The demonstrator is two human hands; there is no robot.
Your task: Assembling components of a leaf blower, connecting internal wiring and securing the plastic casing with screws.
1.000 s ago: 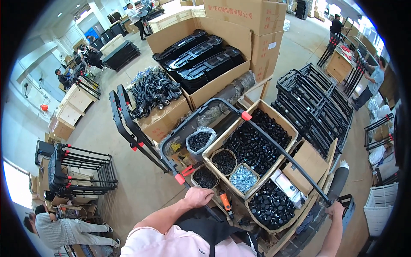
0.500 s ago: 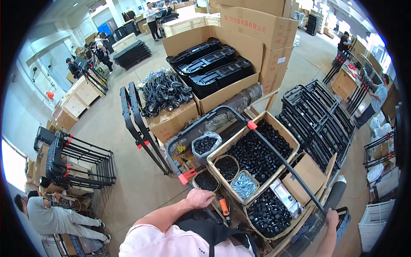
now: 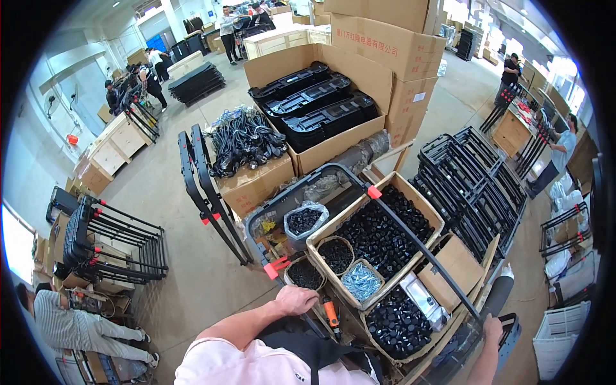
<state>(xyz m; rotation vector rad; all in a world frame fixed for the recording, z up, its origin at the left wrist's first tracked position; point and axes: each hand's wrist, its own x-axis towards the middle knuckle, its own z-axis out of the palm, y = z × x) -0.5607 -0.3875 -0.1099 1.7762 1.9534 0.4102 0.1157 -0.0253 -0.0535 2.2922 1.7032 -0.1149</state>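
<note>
A black U-shaped tube frame (image 3: 426, 255) with red clips spans the parts bench, its curved end away from me. My left hand (image 3: 296, 299) is closed round its left leg, just below a red clip. Round the end of the right leg, my right hand (image 3: 493, 328) is also closed, its fingers partly hidden. An orange and black power screwdriver (image 3: 331, 313) lies beside my left hand. Under the frame sit a box of black plastic caps (image 3: 385, 215), a round tub of silver screws (image 3: 362, 282) and a box of round black knobs (image 3: 398, 324).
Behind the bench stand a carton of black plastic housings (image 3: 327, 106) and a heap of black cables (image 3: 245, 142). Black tube frames (image 3: 471, 186) lean at the right; more frames (image 3: 119, 240) stand at the left. A person (image 3: 83, 321) works at the lower left.
Both hands keep their hold on the frame, which has hardly moved. The whole view has shifted slightly. People in the background have changed posture.
</note>
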